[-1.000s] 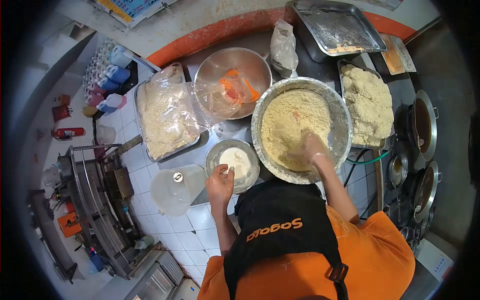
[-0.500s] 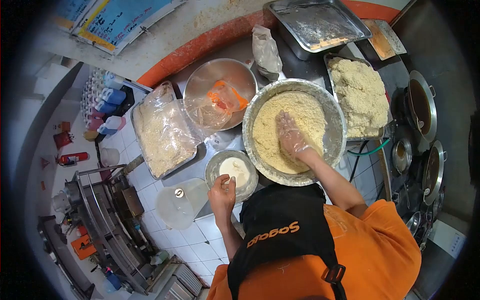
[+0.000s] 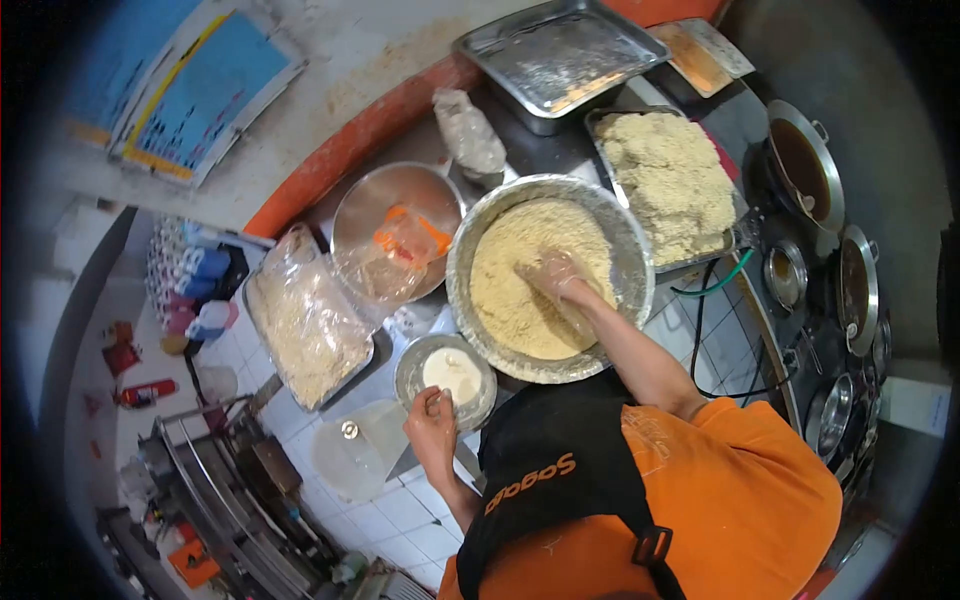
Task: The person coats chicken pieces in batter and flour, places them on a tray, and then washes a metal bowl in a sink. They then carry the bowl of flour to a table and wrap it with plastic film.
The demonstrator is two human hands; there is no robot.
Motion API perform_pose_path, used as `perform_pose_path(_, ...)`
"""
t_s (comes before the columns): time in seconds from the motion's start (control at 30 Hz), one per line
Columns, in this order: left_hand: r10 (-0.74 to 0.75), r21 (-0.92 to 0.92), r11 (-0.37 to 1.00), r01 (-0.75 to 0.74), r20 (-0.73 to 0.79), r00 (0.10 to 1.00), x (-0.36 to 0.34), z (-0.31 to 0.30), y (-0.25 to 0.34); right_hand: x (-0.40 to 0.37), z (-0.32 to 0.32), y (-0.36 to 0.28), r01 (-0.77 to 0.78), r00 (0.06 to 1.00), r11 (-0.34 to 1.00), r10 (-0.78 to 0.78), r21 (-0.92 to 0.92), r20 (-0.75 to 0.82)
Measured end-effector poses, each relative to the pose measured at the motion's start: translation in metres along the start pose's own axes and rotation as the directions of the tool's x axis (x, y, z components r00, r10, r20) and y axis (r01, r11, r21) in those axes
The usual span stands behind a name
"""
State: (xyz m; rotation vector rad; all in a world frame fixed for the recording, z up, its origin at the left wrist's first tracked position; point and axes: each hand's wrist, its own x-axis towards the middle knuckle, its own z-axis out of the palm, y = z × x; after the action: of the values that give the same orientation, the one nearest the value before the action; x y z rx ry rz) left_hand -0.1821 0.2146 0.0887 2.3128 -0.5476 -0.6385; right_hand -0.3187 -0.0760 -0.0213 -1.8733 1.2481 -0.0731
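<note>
A large metal bowl stands in front of me, filled with pale yellow crumbs. My right hand reaches into it, crumb-coated, fingers stretched out to the left and partly sunk in the crumbs. Left of it and nearer to me is a smaller metal bowl with a white liquid. My left hand is at that bowl's near left edge, its fingers curled in toward the thumb and the fingertips over the rim. Whatever lies between those fingers I cannot make out.
A heaped crumb tray sits to the right; a plastic-covered tray lies left. Behind are a steel bowl holding plastic bags, a clear bag and a steel pan. Woks line the right. A translucent plastic container stands near left.
My right hand has drawn its fingers lower in the crumbs and turned them more to the left. My left hand stays at the small bowl. The whole view has shifted and tilted.
</note>
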Motion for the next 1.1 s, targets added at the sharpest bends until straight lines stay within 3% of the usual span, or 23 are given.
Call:
perform_pose_path(0.03,-0.020,-0.006,1.000,0.020,-0.007,1.000,0.001,-0.001,-0.002,0.001,0.002,0.001,-0.008,1.000,1.000,0.008,0.003,-0.024)
perform_pose_path(0.1,-0.038,-0.012,0.999,0.038,-0.014,0.999,0.001,-0.002,-0.005,-0.001,0.000,0.000,-0.011,0.995,0.952,0.043,0.306,-0.095)
perform_pose_path(0.13,-0.023,-0.011,1.000,0.023,-0.006,1.000,0.002,-0.002,-0.005,-0.002,-0.007,0.000,-0.011,0.993,0.951,0.048,0.310,-0.110)
perform_pose_path(0.2,0.016,0.010,1.000,-0.016,-0.009,1.000,0.003,-0.002,-0.006,-0.007,-0.022,0.000,-0.047,0.999,0.755,0.028,0.654,0.040)
perform_pose_path(0.23,0.084,0.004,0.996,-0.084,-0.003,0.996,0.005,-0.001,-0.014,-0.007,-0.026,0.003,-0.041,0.999,0.751,0.032,0.659,0.025)
perform_pose_path(0.3,0.106,0.005,0.994,-0.107,0.010,0.994,0.008,0.002,-0.023,-0.006,-0.033,0.008,-0.133,0.979,0.634,0.203,0.761,0.002)
perform_pose_path(0.43,0.113,-0.018,0.994,-0.112,0.029,0.993,0.010,0.002,-0.027,-0.033,-0.116,-0.034,-0.155,0.976,0.461,0.208,0.874,0.063)
perform_pose_path(0.5,0.135,0.026,0.990,-0.136,0.029,0.990,0.010,0.000,-0.014,-0.021,-0.141,-0.027,-0.079,0.928,0.394,0.364,0.916,-0.077)
perform_pose_path(0.63,0.103,-0.015,0.995,-0.103,0.042,0.994,0.013,-0.001,-0.008,0.007,-0.196,-0.017,0.174,0.867,0.341,0.392,0.924,-0.308)
perform_pose_path(0.7,0.035,0.009,0.999,-0.036,0.071,0.997,0.012,-0.004,0.003,0.055,-0.217,0.034,0.232,0.872,0.372,0.331,0.899,-0.362)
perform_pose_path(0.77,0.093,0.015,0.995,-0.094,0.051,0.994,0.016,-0.002,-0.007,0.090,-0.234,0.051,0.293,0.870,0.400,0.266,0.868,-0.416)
perform_pose_path(0.87,0.161,0.052,0.985,-0.163,0.035,0.986,0.021,-0.002,-0.024,0.110,-0.254,0.047,0.310,0.789,0.417,0.387,0.854,-0.476)
perform_pose_path(0.93,0.179,0.079,0.980,-0.181,0.037,0.983,0.024,-0.001,-0.024,0.113,-0.266,0.042,0.226,0.776,0.537,0.406,0.813,-0.483)
perform_pose_path(0.97,0.154,0.072,0.985,-0.157,0.045,0.987,0.023,-0.002,-0.022,0.149,-0.267,0.077,0.193,0.753,0.658,0.376,0.728,-0.540)
perform_pose_path(1.0,0.129,0.064,0.989,-0.132,0.054,0.990,0.022,-0.003,-0.019,0.169,-0.270,0.098,0.193,0.752,0.657,0.378,0.728,-0.540)
perform_pose_path(1.07,0.094,0.068,0.993,-0.098,0.061,0.994,0.020,-0.006,-0.010,0.195,-0.279,0.126,-0.022,0.756,0.824,0.384,0.566,-0.530)
perform_pose_path(1.1,0.054,0.071,0.996,-0.059,0.067,0.996,0.019,-0.006,-0.006,0.206,-0.285,0.138,-0.022,0.757,0.824,0.384,0.567,-0.529)
